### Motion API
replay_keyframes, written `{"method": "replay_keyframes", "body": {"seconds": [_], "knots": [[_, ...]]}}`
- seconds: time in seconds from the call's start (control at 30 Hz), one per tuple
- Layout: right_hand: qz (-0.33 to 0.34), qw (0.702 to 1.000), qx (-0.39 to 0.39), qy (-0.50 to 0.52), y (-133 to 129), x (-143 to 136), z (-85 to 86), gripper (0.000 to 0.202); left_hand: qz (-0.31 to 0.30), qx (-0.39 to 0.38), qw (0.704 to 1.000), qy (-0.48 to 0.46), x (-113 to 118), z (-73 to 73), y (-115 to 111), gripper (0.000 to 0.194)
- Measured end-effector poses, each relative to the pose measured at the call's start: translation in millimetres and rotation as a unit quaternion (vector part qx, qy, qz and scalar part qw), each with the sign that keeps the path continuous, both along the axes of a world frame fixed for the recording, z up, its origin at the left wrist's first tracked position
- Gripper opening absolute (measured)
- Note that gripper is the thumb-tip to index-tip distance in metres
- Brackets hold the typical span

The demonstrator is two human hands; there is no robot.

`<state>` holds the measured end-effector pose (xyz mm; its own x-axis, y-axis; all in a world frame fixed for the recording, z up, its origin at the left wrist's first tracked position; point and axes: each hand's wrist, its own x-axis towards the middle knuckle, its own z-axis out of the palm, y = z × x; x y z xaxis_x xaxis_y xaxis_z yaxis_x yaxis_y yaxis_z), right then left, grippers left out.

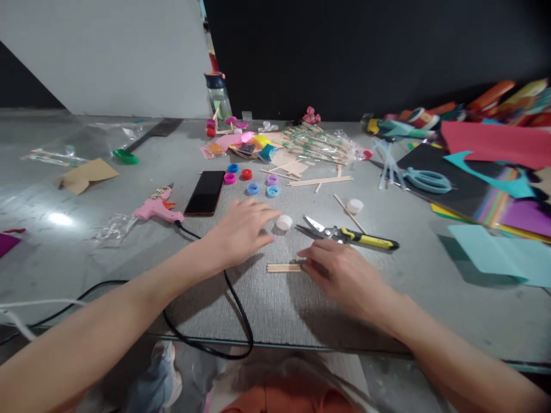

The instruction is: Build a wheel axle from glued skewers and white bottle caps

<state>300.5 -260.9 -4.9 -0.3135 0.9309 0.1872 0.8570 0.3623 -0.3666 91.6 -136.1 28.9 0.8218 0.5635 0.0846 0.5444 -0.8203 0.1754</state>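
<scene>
My left hand (246,232) hovers over the middle of the table, fingers stretched apart, holding nothing. Just beyond its fingertips is a white bottle cap (284,222). My right hand (340,272) has its fingers bent around the right end of a small row of short wooden sticks (283,268). That end of the sticks is hidden under the hand. Right behind it lies a pair of cutters (370,238) with yellow and black handles, blades apart. A second white cap (355,206) and a loose stick (349,213) lie farther back.
To the left are a black phone (205,193) and a pink glue gun (157,206), its black cable (241,312) looping over the front edge. Coloured caps (252,189), longer sticks (321,181) and a bottle (218,100) sit behind. Blue scissors (427,180) and coloured paper (495,143) lie right.
</scene>
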Motion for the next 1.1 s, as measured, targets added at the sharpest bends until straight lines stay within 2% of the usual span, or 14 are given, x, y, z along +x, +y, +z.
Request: {"method": "replay_keyframes", "body": {"seconds": [0.1,0.17,0.3,0.4,0.47,0.57,0.67,0.83,1.1], "knots": [[-0.025,0.999,0.025,0.012,-1.0,10.3,12.5,0.017,-0.033,-0.017,0.999,0.008,23.3,-14.2,15.9,0.038],[-0.042,0.998,0.043,0.018,-1.8,20.9,22.3,0.018,-0.032,-0.020,0.999,0.007,31.7,-21.7,21.9,0.026],[-0.066,0.996,0.053,-0.005,-3.6,44.7,33.5,0.017,-0.009,-0.021,1.000,0.006,23.2,-24.3,18.9,0.015],[-0.052,0.997,0.045,-0.043,-3.6,51.5,29.8,0.016,0.003,-0.025,1.000,0.007,0.0,-20.0,6.3,0.016],[-0.024,0.996,0.040,-0.071,-2.7,46.4,24.6,0.016,0.012,-0.026,1.000,0.008,-16.6,-18.4,-3.6,0.013],[0.018,0.994,0.025,-0.102,0.3,27.5,18.7,0.011,0.020,-0.023,1.000,0.008,-35.3,-20.4,-16.5,0.011],[0.049,0.991,0.017,-0.119,4.8,5.3,15.2,0.007,0.014,-0.045,0.999,0.002,-43.7,-26.6,-25.1,0.012],[0.075,0.986,0.031,-0.148,13.9,-14.8,5.0,0.007,0.013,-0.073,0.997,-0.016,-41.4,-35.8,-28.9,0.012],[0.037,0.981,0.070,-0.178,30.0,-7.9,-6.1,0.015,0.023,-0.070,0.997,-0.020,-14.6,-33.7,-20.2,0.010]]}}
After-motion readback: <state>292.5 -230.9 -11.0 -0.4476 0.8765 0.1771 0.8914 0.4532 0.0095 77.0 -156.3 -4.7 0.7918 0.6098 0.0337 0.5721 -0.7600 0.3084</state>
